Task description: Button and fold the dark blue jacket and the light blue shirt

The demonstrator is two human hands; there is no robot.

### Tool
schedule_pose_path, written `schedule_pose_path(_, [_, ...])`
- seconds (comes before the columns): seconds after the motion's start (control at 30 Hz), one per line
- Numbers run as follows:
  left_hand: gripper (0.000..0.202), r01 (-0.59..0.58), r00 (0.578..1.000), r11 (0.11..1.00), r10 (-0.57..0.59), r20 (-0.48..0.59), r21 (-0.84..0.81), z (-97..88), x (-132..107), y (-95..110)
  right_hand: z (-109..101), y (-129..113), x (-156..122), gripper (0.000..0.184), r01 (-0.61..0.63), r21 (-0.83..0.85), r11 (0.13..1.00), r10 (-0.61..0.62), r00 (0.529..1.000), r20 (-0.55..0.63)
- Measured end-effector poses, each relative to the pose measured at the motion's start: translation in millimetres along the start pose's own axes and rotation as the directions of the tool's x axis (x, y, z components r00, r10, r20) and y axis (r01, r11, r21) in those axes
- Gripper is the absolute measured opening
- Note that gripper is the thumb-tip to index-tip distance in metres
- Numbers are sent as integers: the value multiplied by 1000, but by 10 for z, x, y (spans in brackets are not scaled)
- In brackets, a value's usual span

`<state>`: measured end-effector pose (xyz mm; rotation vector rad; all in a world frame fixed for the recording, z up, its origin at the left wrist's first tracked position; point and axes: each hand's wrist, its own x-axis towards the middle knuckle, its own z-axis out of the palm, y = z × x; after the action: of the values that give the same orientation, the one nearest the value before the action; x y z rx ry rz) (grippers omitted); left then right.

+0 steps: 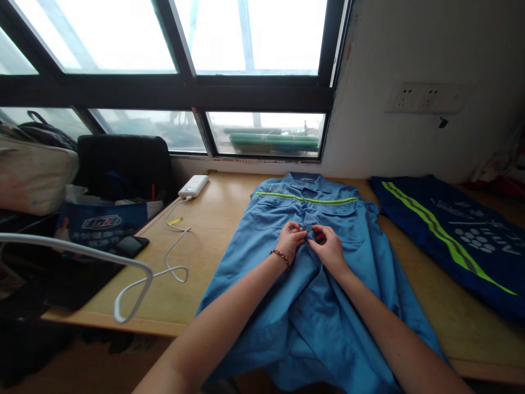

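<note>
A light blue work shirt (266, 262) with a yellow-green reflective stripe across the chest lies front up on the table, collar toward the window, its hem hanging over the near edge. My left hand (290, 241), with a beaded bracelet at the wrist, pinches the front placket below the chest pockets. Just beside it, my right hand (328, 246) is closed on the same placket from the other side. Between the fingertips the cloth is bunched up a little. Whether a button sits there is too small to make out.
A navy garment (443, 230) with a reflective stripe lies on the wooden table (221, 202) at right. To the left are a white power bank (193, 186) with its white cable (172, 262), a phone (130, 246) and a blue bag (102, 221). The window stands behind.
</note>
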<state>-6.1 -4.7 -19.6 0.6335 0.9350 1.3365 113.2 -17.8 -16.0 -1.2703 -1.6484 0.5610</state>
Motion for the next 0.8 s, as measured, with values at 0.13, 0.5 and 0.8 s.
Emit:
schedule_pose_path(0.13, [41,-41,998,999,41,46,8,-4,-4,2,1,11,16,30,-34,43,998,33,999,29])
schedule_pose_path(0.5, [44,-123,982,983,100,163,138,-66,53,41,12,71,0,37,-26,11,1000,25,993,113])
schedule_pose_path(0.8, [39,-111,980,976,77,184,186,-100,94,9,-54,13,37,28,-18,88,996,12,997,70])
